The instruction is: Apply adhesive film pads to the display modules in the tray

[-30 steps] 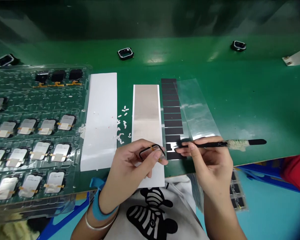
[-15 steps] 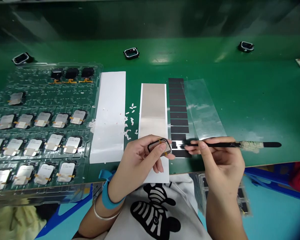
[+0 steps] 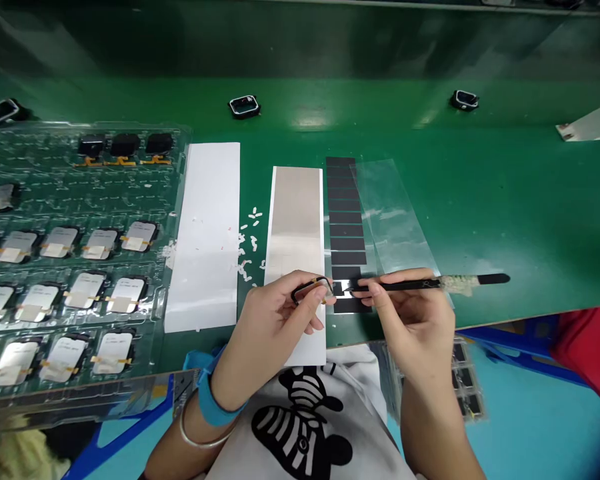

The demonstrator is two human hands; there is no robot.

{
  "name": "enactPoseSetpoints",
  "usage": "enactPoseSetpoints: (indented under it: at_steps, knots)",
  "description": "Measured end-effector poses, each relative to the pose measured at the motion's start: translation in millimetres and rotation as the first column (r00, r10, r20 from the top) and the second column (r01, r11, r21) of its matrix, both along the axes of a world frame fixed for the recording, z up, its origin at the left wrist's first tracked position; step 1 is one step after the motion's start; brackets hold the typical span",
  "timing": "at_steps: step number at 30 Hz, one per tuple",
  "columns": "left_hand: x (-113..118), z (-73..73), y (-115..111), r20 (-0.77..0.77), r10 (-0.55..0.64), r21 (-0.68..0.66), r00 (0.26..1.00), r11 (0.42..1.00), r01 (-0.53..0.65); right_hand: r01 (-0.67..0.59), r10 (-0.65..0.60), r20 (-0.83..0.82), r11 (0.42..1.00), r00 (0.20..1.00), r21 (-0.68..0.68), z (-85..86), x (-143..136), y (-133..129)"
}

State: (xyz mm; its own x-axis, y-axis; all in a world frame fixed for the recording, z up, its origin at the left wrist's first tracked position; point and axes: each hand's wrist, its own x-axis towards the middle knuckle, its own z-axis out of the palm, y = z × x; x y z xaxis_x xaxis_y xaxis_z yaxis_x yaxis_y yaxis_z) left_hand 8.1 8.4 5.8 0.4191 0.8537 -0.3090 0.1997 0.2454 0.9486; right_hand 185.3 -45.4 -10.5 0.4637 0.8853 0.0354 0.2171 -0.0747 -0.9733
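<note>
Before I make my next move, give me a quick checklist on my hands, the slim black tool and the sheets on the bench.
1. Left hand holding the small black-rimmed rectangular part: ok.
2. Right hand holding the slim black tool with a pale wrap: ok.
3. Tool tip over the column of black rectangular pieces: ok, near its lower end.
4. Tip gripping a piece: cannot tell, too small to see.
5. Gap between the plain white sheet and the beige white-edged sheet free of scraps: not ok, small white scraps lie there.
</note>
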Motion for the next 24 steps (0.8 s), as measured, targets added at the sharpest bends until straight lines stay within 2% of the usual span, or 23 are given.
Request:
enactPoseSetpoints:
  at_steps: [6,11,14,18,24]
  knots:
    - [0.9,-3.1,-1.7,-0.083,-0.038,0.069,0.996,0.997,0.044,-0.014,0.013,0.040,1.000,0.999,0.012,-0.9,-2.3,0.9]
    - [-0.6,-0.3,0.4,-0.074,-0.037,0.030,0.997,0.999,0.039,0.028,-0.028,0.001,0.999,1.000,0.034,1.3,-3.6,2.8]
    - [-3.0,4.3,4.2,0.004,-0.057,-0.047,0.998,0.997,0.057,0.046,-0.044,-0.039,0.997,0.998,0.055,2.1,-2.9,2.8]
    - [-5.9,9.2,8.7,0.163,-0.117,-0.157,0.980,0.977,0.143,0.060,-0.057,-0.034,0.993,0.998,0.106,-0.5,-0.6,2.2]
    - [-8.8,7.7,12.7,0.279,-0.117,-0.212,0.953,0.961,0.180,0.053,-0.047,-0.039,0.985,0.998,0.163,-5.3,2.1,2.1]
